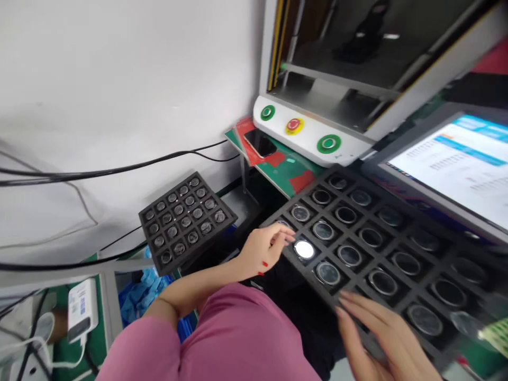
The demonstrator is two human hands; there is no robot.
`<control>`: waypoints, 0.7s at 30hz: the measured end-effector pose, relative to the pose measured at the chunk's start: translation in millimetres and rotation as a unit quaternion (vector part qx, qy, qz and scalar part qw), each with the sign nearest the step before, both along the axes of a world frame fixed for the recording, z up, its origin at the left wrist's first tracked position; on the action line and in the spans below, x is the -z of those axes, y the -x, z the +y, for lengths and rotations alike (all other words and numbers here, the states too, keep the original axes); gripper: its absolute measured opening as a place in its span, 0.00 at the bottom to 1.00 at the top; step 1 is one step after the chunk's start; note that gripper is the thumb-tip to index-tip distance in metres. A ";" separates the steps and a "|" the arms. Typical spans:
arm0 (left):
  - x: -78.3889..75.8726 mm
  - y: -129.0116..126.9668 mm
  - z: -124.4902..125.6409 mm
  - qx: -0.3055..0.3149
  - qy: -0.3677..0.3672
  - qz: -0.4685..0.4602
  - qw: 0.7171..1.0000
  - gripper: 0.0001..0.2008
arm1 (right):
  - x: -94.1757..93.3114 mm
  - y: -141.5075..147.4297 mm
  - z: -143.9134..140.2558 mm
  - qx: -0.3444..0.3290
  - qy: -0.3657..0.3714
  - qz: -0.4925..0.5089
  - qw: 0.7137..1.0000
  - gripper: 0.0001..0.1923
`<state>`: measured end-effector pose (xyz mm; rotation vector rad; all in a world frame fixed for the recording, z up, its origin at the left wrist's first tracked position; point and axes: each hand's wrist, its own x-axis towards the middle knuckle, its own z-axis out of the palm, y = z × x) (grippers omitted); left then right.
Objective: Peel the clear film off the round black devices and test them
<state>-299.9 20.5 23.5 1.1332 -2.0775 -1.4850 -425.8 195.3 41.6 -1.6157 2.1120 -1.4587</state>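
Note:
A large black foam tray (355, 274) holds rows of round pieces like watch faces, each in a square slot. My left hand (266, 247) is over the tray's left edge, its fingers bent and pressed together beside a slot. What the fingertips touch or hold, if anything, is hidden. Right beside them, one round watch-like piece (304, 249) glows bright white; its neighbours have dark or clear glass. My right hand (381, 333) lies over the tray's near edge with fingers stretched out, holding nothing that I can see.
A second black foam tray (186, 214) of round pieces sits at the left. Behind stands a machine with green and red buttons (293, 125). A phone (260, 143) lies on the green table. A lit monitor (456, 159) is at right; black cables (119, 172) cross the wall.

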 end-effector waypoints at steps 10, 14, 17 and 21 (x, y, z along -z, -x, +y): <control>-6.7 32.0 12.0 0.134 0.056 0.144 0.979 0.11 | 33.4 -65.2 -51.7 0.110 0.071 -0.325 0.937 0.30; 10.1 18.5 18.8 0.140 0.059 0.121 0.981 0.11 | 49.9 -76.0 -45.4 0.129 0.043 -0.354 0.925 0.29; 24.5 8.4 20.9 0.139 0.052 0.117 0.982 0.12 | 63.2 -84.3 -40.4 0.086 0.059 -0.392 0.914 0.28; 41.5 -1.1 27.7 0.131 -0.017 0.119 0.984 0.13 | 84.5 -99.8 -35.0 0.058 0.063 -0.407 0.909 0.35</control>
